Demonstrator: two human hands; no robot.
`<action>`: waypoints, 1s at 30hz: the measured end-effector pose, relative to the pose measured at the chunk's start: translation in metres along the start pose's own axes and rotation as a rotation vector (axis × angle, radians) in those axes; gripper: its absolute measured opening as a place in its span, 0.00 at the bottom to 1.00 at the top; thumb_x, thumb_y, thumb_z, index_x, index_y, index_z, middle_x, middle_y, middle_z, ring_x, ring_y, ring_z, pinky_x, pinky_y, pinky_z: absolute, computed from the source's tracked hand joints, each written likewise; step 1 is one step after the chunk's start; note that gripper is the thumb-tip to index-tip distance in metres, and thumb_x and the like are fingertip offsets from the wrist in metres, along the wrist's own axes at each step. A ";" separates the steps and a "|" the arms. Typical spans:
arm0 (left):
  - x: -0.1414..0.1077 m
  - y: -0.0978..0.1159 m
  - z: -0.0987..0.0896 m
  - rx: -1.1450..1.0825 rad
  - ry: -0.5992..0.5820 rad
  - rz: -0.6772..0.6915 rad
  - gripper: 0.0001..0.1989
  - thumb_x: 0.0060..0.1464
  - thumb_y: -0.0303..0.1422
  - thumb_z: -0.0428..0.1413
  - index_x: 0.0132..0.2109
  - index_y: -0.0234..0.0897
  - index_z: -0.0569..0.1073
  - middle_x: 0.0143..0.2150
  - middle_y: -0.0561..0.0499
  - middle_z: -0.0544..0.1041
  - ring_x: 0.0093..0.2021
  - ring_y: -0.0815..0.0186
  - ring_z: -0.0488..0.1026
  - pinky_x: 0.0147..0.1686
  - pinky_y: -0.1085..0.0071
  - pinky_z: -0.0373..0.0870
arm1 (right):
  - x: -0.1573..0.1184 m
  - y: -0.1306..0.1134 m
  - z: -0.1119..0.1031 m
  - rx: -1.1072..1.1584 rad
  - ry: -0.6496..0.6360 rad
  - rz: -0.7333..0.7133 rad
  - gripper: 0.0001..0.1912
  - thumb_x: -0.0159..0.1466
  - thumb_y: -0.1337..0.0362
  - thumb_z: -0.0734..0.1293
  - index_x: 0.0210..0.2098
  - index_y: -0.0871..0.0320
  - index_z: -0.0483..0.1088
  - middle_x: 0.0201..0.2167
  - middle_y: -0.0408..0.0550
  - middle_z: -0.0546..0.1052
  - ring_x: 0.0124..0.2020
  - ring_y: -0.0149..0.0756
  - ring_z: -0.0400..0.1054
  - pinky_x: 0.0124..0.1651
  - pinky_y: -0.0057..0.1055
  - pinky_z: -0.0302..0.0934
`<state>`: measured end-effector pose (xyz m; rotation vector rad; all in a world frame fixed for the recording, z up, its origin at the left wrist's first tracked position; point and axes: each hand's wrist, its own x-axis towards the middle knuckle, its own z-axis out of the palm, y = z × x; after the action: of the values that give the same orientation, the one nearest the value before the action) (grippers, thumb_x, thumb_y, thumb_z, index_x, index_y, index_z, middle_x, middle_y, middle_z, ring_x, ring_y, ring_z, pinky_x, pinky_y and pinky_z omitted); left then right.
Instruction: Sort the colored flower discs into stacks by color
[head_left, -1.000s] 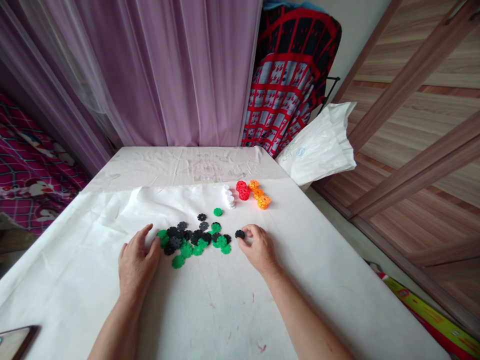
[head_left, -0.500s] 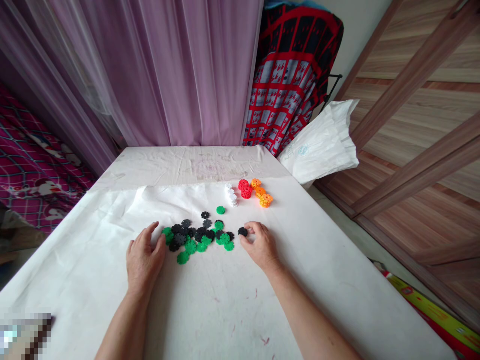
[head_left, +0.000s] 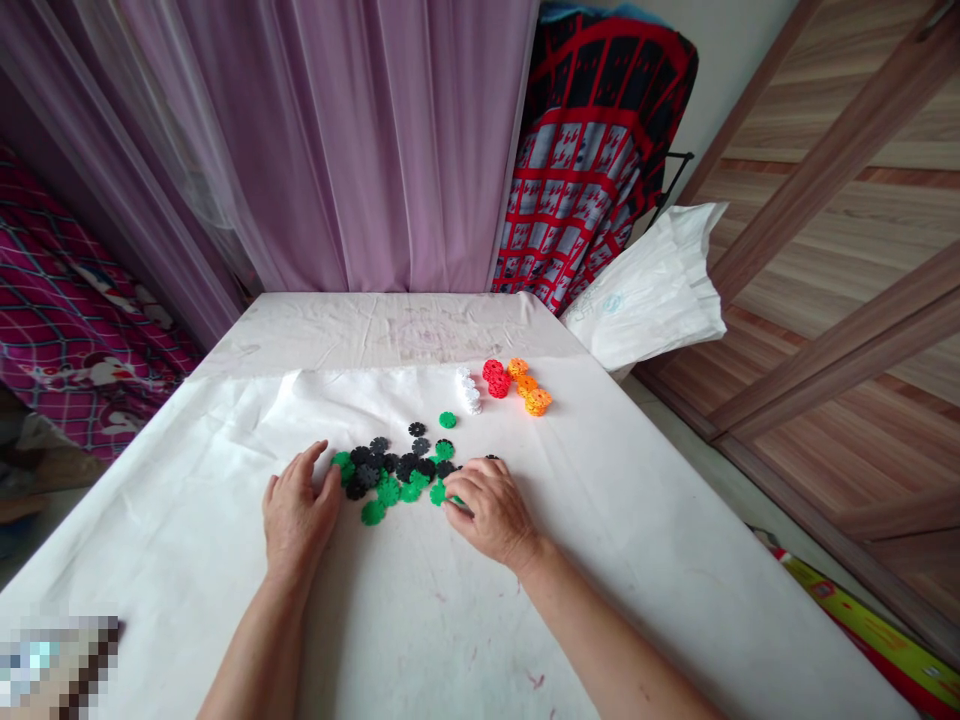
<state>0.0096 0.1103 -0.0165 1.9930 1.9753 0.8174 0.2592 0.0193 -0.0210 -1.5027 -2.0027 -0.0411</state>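
Observation:
Green discs (head_left: 388, 490) and black discs (head_left: 368, 474) with notched rims lie in a loose pile on the white-covered table (head_left: 420, 620). My left hand (head_left: 301, 508) rests at the pile's left edge, fingers apart, holding nothing. Over the pile's right end, my right hand (head_left: 487, 508) has its fingers bent down beside green discs; its fingertips partly hide what is under them. One black disc shows just behind its knuckles. A single green disc (head_left: 447, 420) lies behind the pile. Farther back are groups of white discs (head_left: 469, 391), red discs (head_left: 496, 379) and orange discs (head_left: 538, 402).
A white bag (head_left: 649, 290) stands at the table's back right corner. Purple curtains (head_left: 390, 150) hang behind the table, and a red patterned cloth (head_left: 577, 190) is beside them. A blurred-out object (head_left: 56, 665) is at the lower left.
My right hand has moved left from the lone black disc onto the right end of the pile, leaving that disc behind. My left hand stays by the pile; the view has shifted slightly.

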 end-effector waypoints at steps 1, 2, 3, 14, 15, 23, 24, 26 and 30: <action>0.000 0.000 0.000 0.000 0.001 -0.002 0.24 0.59 0.42 0.46 0.58 0.39 0.72 0.55 0.44 0.78 0.55 0.54 0.73 0.64 0.52 0.57 | 0.002 0.000 0.001 -0.008 0.017 0.026 0.04 0.61 0.68 0.68 0.34 0.53 0.71 0.36 0.42 0.80 0.43 0.38 0.68 0.48 0.35 0.55; 0.000 0.000 0.000 0.000 0.001 -0.003 0.24 0.59 0.41 0.46 0.58 0.39 0.72 0.55 0.44 0.77 0.55 0.55 0.73 0.64 0.52 0.57 | 0.004 0.000 0.002 -0.029 0.041 0.071 0.03 0.61 0.68 0.68 0.34 0.53 0.71 0.36 0.43 0.80 0.43 0.39 0.68 0.47 0.35 0.56; 0.000 0.000 0.000 0.001 0.000 -0.002 0.24 0.59 0.41 0.46 0.58 0.40 0.72 0.55 0.44 0.77 0.56 0.55 0.73 0.64 0.52 0.57 | 0.006 0.000 0.004 -0.055 0.062 0.121 0.03 0.61 0.67 0.69 0.34 0.53 0.70 0.35 0.44 0.79 0.43 0.39 0.68 0.45 0.35 0.55; -0.002 -0.005 0.007 -0.025 0.030 0.028 0.22 0.60 0.40 0.47 0.58 0.41 0.71 0.57 0.44 0.77 0.56 0.56 0.73 0.66 0.50 0.53 | 0.021 -0.007 0.020 -0.131 0.045 0.302 0.08 0.57 0.65 0.73 0.34 0.53 0.70 0.32 0.43 0.79 0.40 0.41 0.69 0.43 0.36 0.53; -0.002 -0.005 0.007 -0.022 0.027 0.030 0.22 0.60 0.40 0.47 0.58 0.41 0.71 0.57 0.44 0.76 0.56 0.56 0.73 0.66 0.50 0.53 | 0.021 -0.007 0.020 -0.134 0.047 0.296 0.08 0.57 0.66 0.73 0.34 0.54 0.70 0.32 0.43 0.79 0.40 0.41 0.69 0.43 0.36 0.52; -0.002 -0.005 0.007 -0.019 0.030 0.042 0.21 0.59 0.39 0.48 0.57 0.41 0.71 0.58 0.45 0.76 0.57 0.55 0.73 0.65 0.50 0.55 | 0.015 -0.012 0.017 -0.100 0.043 0.205 0.08 0.56 0.64 0.74 0.33 0.53 0.71 0.32 0.43 0.80 0.43 0.42 0.69 0.43 0.37 0.52; -0.002 -0.005 0.007 -0.021 0.032 0.042 0.21 0.59 0.39 0.48 0.57 0.41 0.72 0.57 0.45 0.76 0.56 0.55 0.73 0.65 0.50 0.55 | 0.014 -0.013 0.017 -0.090 0.041 0.204 0.08 0.56 0.64 0.73 0.34 0.53 0.72 0.33 0.43 0.81 0.43 0.42 0.69 0.43 0.37 0.52; -0.002 -0.005 0.007 -0.021 0.035 0.039 0.21 0.59 0.39 0.48 0.57 0.41 0.72 0.57 0.45 0.77 0.56 0.55 0.73 0.65 0.49 0.55 | 0.013 -0.013 0.017 -0.074 0.037 0.209 0.08 0.56 0.65 0.73 0.34 0.53 0.72 0.34 0.43 0.81 0.44 0.41 0.69 0.44 0.36 0.52; -0.002 -0.005 0.007 -0.019 0.023 0.034 0.22 0.59 0.39 0.48 0.58 0.40 0.72 0.58 0.44 0.76 0.56 0.55 0.73 0.66 0.49 0.54 | 0.013 -0.011 0.016 -0.076 0.047 0.230 0.08 0.56 0.66 0.73 0.34 0.53 0.72 0.34 0.43 0.80 0.43 0.41 0.69 0.43 0.36 0.53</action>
<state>0.0091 0.1104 -0.0251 2.0208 1.9435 0.8669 0.2396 0.0327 -0.0239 -1.7552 -1.7984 -0.0573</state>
